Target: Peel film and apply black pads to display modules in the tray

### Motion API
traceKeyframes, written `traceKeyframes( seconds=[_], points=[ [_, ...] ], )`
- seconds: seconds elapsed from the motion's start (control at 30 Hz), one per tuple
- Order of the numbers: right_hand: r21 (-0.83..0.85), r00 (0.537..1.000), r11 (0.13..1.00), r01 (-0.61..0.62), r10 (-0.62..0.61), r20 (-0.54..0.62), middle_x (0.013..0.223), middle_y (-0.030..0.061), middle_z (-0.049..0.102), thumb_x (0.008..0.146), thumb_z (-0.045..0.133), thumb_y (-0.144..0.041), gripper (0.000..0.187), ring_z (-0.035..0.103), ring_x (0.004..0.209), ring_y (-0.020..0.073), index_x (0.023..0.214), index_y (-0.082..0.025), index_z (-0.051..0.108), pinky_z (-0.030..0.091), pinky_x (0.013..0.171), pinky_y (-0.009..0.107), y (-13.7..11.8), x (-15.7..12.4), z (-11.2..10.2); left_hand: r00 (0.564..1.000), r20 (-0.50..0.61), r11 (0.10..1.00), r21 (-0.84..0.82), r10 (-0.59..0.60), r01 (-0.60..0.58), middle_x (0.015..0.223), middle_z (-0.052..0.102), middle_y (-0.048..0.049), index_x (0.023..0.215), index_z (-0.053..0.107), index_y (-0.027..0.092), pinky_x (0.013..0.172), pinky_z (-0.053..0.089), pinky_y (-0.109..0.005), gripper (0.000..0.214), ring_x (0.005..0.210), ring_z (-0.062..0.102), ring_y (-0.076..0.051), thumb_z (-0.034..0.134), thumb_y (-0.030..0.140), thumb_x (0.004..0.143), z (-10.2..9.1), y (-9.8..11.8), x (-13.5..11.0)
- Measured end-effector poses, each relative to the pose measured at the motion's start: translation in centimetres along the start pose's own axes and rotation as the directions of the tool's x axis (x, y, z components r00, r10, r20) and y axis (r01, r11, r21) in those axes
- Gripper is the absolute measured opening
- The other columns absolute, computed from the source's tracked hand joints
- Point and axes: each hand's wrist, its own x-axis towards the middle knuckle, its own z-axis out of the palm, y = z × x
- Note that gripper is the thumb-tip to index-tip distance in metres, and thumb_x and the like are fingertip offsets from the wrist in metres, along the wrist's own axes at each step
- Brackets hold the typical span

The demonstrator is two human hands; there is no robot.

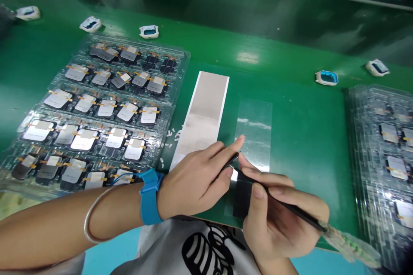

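- The left hand (pixel 196 176) is reaching across the desk (pixel 300 137), its forefinger extending and its thumb lying at the panel's pale upper edge; whether it is pinching anything I cannot tell.
- The right hand (pixel 280 215) is gripping a slim black tool (pixel 295 211) between thumb and fingers, the tool's rear end being bound in wrinkled, clear wrapping with green showing through.
- The dark, smooth panel (pixel 241 197) is lying below the fingertips, near the desk's front edge, the right thumb partly covering it.
- Small printed lines are showing on the silvery, round-cornered modules (pixel 84 139) at left, but they are too small to read.
- Those modules are sitting in rows in a clear, glossy plastic tray (pixel 180 64), amber tabs (pixel 95 137) crossing their sides.
- More trays are standing in a stack (pixel 361 146) at right.
- A silver-grey strip (pixel 206 103) with white borders is lying left of a glossy clear film (pixel 254 133); white scraps (pixel 171 133) are lying between strip and tray.
- White, rounded cases (pixel 149 32) with blue insides are resting farther back.
- A blue band (pixel 151 195) is circling the left wrist.
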Motion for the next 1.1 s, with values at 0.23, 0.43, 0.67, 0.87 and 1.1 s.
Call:
traceKeyframes(
  seconds=[0.23, 0.43, 0.67, 0.87, 1.1],
  points=[
    [0.010, 0.999, 1.000, -0.021, 0.022, -0.049, 0.094, 0.0044, 0.068, 0.073, 0.053, 0.013, 0.042, 0.071, 0.088, 0.0215, 0.104, -0.015, 0.050, 0.066, 0.081, 0.046, -0.10, -0.04, 0.16, 1.000, -0.005, 0.999, 0.038, 0.011, -0.011, 0.102, 0.059, -0.0090, 0.150, 0.029, 0.012, 0.076, 0.054, -0.035, 0.051, 0.084, 0.059, -0.019, 0.027, 0.027, 0.101, -0.02, -0.06, 0.04],
    [0.000, 0.995, 1.000, -0.007, 0.007, -0.097, 0.091, 0.0039, 0.068, 0.077, 0.052, 0.010, 0.037, 0.072, 0.083, 0.0198, 0.104, -0.015, 0.049, 0.067, 0.074, 0.042, 0.00, 0.18, 0.26, 0.999, -0.039, 0.987, 0.159, 0.034, -0.027, 0.088, 0.058, -0.0048, 0.147, 0.037, 0.013, 0.064, 0.051, -0.030, 0.049, 0.071, 0.056, -0.016, 0.029, 0.021, 0.099, 0.00, -0.01, 0.27],
    [0.005, 0.996, 1.000, -0.014, 0.014, -0.088, 0.095, 0.0051, 0.069, 0.077, 0.052, 0.012, 0.039, 0.072, 0.088, 0.0207, 0.105, -0.015, 0.048, 0.066, 0.077, 0.043, -0.10, -0.28, 0.30, 0.994, -0.076, 0.981, 0.186, 0.073, -0.057, 0.081, 0.055, -0.0023, 0.146, 0.038, 0.012, 0.057, 0.048, -0.027, 0.050, 0.064, 0.053, -0.015, 0.032, 0.018, 0.097, -0.01, 0.00, 0.36],
    [0.031, 0.999, 0.999, -0.042, 0.042, -0.028, 0.098, 0.0044, 0.068, 0.073, 0.050, 0.017, 0.045, 0.072, 0.091, 0.0216, 0.105, -0.015, 0.050, 0.065, 0.085, 0.048, -0.34, -0.31, 0.08, 0.996, -0.054, 0.976, 0.212, 0.070, -0.057, 0.087, 0.059, -0.0047, 0.147, 0.035, 0.011, 0.063, 0.050, -0.029, 0.051, 0.070, 0.057, -0.017, 0.031, 0.018, 0.097, 0.17, -0.10, 0.30],
    [-0.005, 0.998, 0.999, -0.040, 0.040, -0.053, 0.096, 0.0033, 0.070, 0.075, 0.051, 0.014, 0.042, 0.072, 0.091, 0.0214, 0.103, -0.016, 0.051, 0.066, 0.081, 0.045, -0.33, -0.17, 0.37, 0.995, -0.059, 0.970, 0.237, 0.077, -0.061, 0.086, 0.059, -0.0044, 0.147, 0.036, 0.010, 0.061, 0.050, -0.029, 0.051, 0.068, 0.058, -0.016, 0.032, 0.018, 0.097, 0.17, -0.15, 0.24]
  ],
)
